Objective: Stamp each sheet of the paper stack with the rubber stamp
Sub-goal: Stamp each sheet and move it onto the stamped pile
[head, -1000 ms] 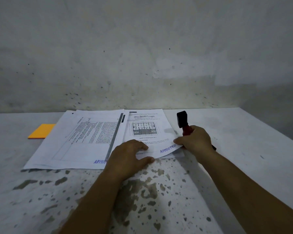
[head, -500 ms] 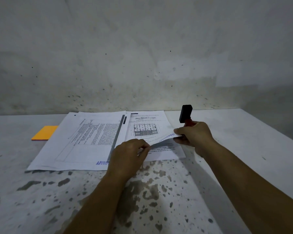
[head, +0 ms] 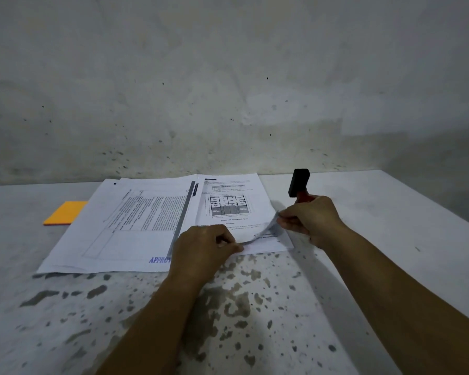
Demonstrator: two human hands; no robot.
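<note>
Paper stack (head: 229, 209) lies at table centre, its top sheet (head: 263, 234) pinched by left hand (head: 203, 249) and right hand (head: 313, 220), which also grips the rubber stamp (head: 298, 183) at 2 o'clock; uneven pulling could tear it.

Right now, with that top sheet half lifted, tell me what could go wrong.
1. The right hand pinches the top sheet by its corner while gripping the rubber stamp; the corner could crease or tear.
2. The left hand pinches the near edge; two sheets of the right stack might lift together, leaving one unstamped.
3. The stamp's face, turned away, may smudge ink.
</note>
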